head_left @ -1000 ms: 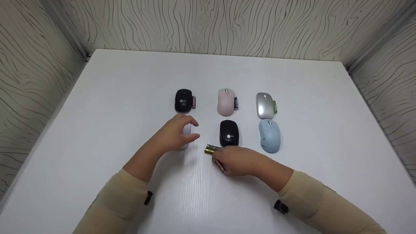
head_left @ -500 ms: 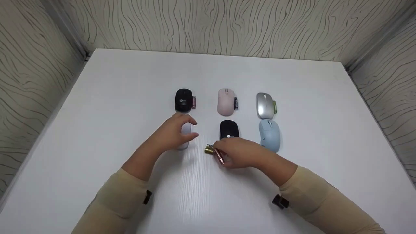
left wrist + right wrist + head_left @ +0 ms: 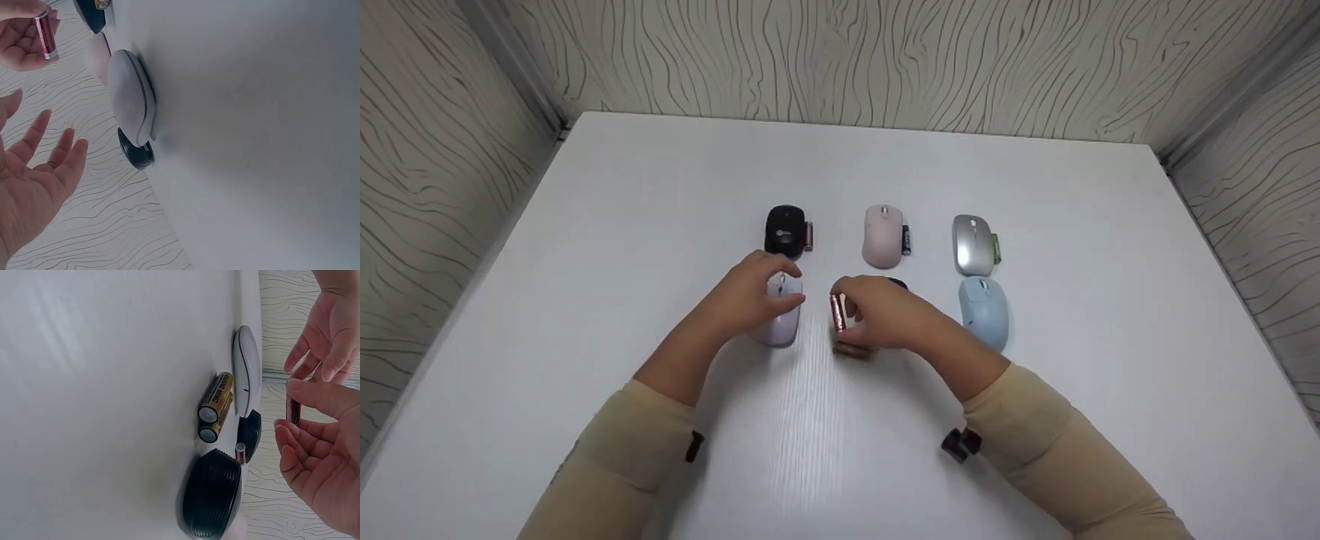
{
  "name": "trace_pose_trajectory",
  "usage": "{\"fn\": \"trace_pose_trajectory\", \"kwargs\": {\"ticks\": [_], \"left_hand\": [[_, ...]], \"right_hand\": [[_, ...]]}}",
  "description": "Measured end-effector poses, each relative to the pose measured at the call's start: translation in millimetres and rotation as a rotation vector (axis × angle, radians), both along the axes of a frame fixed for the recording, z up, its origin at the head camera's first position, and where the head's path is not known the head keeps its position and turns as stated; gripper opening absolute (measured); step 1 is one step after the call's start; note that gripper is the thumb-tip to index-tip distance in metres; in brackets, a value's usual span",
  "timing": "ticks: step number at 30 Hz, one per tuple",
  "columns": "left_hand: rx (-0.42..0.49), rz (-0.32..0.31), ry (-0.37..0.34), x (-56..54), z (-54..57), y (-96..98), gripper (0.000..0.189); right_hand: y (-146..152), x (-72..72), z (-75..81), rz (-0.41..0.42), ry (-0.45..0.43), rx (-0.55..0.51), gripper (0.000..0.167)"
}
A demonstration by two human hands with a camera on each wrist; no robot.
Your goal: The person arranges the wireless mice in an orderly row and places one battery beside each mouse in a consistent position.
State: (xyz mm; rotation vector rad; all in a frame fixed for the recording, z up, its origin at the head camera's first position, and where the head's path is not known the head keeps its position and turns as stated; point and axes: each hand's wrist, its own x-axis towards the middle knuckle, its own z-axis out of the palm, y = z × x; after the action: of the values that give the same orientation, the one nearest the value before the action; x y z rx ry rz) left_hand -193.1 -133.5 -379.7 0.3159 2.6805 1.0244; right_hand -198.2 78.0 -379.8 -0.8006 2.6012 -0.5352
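Note:
My right hand (image 3: 885, 311) pinches a red battery (image 3: 838, 313) between thumb and fingertips, holding it by its two ends above the table. Fingers spread and relaxed, my left hand (image 3: 746, 296) hovers over a white mouse (image 3: 784, 328) with nothing in its grasp. In the left wrist view the red battery (image 3: 46, 36) is up near the left hand's fingers. Two gold batteries (image 3: 216, 400) lie side by side on the table below the right hand, between the white mouse and a black mouse (image 3: 211, 495). The right hand covers most of that black mouse in the head view.
A back row holds another black mouse (image 3: 785, 231) with a red battery (image 3: 808, 236), a pink mouse (image 3: 883, 236) with a dark battery (image 3: 906, 240), and a silver mouse (image 3: 973, 244) beside a green battery (image 3: 997, 248). At right is a blue mouse (image 3: 986, 309). Patterned walls enclose the table.
My right hand has lifted the red battery off the table and carried it up and leftward, turning it more upright in view. The left hand has shifted slightly left, uncovering more white mouse.

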Motion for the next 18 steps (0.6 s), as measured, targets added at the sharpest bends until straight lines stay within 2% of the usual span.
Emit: {"fn": "trace_pose_trajectory", "kwargs": {"ticks": [8, 18], "left_hand": [[0.041, 0.018, 0.012, -9.5, -6.3, -12.6, 0.033], [0.035, 0.081, -0.025, -18.4, -13.6, -26.4, 0.036]], "right_hand": [[-22, -9.2, -9.2, -0.076, -0.003, -0.026, 0.045], [-40, -18.9, -29.6, -0.135, 0.039, -0.029, 0.037]]}}
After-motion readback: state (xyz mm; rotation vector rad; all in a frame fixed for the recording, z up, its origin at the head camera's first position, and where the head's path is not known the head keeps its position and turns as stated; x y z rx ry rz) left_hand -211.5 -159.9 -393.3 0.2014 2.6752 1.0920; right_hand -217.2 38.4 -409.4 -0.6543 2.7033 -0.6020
